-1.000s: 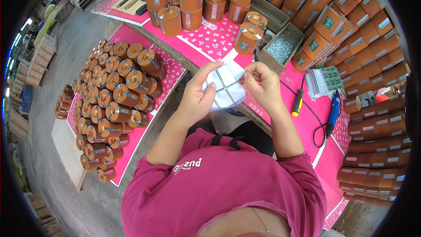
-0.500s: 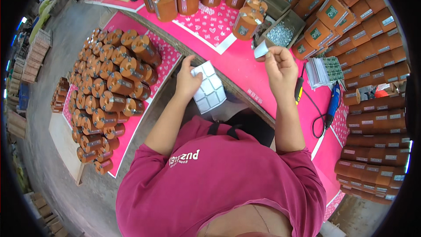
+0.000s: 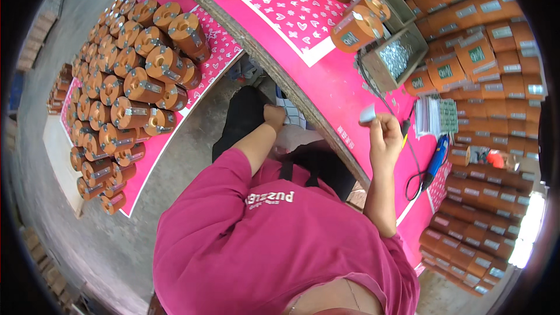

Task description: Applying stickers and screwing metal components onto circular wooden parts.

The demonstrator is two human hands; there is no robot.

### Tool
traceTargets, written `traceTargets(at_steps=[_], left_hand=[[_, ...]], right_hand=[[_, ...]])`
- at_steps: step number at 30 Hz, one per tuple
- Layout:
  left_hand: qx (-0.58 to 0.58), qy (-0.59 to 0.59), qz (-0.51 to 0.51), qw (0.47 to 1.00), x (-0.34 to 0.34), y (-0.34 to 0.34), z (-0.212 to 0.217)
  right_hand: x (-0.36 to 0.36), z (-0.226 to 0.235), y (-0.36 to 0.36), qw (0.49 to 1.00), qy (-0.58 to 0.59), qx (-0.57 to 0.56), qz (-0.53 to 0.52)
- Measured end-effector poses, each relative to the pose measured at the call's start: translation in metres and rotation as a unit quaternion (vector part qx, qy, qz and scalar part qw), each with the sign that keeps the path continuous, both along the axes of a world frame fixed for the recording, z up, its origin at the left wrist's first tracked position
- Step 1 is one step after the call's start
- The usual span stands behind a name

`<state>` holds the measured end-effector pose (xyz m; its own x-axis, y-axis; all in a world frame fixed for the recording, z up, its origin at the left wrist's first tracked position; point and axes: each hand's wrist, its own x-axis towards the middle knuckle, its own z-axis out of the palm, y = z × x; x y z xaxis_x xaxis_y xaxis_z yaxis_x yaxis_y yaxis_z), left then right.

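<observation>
Between the thumb and fingertips of my right hand is a small pale sticker, held up over the pink tabletop. My left hand is low, below the table's edge near my lap. Its fingers are closed at the side of a white sheet of stickers with a grid of lines, partly hidden by the hand and the table. Nearest beyond my right hand stands an orange-brown cylinder with a green label on its side.
A wooden box of small silvery metal pieces sits at the far right. Close by are a stack of green-and-white label sheets and a blue corded tool. Orange cylinders crowd the left table; more are stacked along the right.
My left hand has dropped with the sticker sheet from beside the table's edge to below it. My right hand still pinches the small sticker, now slightly lower. The view has shifted.
</observation>
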<state>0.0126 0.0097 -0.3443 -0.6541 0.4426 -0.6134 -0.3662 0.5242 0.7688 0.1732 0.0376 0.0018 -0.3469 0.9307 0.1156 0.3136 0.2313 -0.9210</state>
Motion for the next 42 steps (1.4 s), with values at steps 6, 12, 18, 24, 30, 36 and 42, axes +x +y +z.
traceTargets(at_steps=[6,12,18,24,30,36,42], left_hand=[[-0.022,0.020,-0.089,0.996,0.011,0.022,0.014],[0.021,0.116,-0.382,0.916,-0.014,0.006,0.018],[0.082,-0.253,-0.441,0.857,-0.063,-0.051,0.218],[0.333,-0.166,-0.290,0.882,-0.046,-0.082,0.310],[0.406,-0.023,-0.292,0.866,-0.039,-0.080,0.316],[0.371,-0.022,-0.427,0.824,-0.040,-0.078,0.333],[0.338,0.036,-0.497,0.799,-0.045,-0.060,0.347]], right_hand=[[0.015,0.022,-0.005,1.000,-0.017,0.020,-0.012],[-0.016,0.028,-0.009,0.998,-0.025,0.046,0.027],[-0.033,0.006,-0.012,0.954,-0.153,0.248,0.073],[-0.065,0.009,-0.043,0.914,-0.148,0.325,0.191],[-0.059,0.018,-0.043,0.962,-0.016,0.125,0.240],[-0.041,0.008,-0.031,0.929,0.226,-0.247,0.155],[-0.035,0.021,-0.022,0.958,0.212,-0.110,0.157]])
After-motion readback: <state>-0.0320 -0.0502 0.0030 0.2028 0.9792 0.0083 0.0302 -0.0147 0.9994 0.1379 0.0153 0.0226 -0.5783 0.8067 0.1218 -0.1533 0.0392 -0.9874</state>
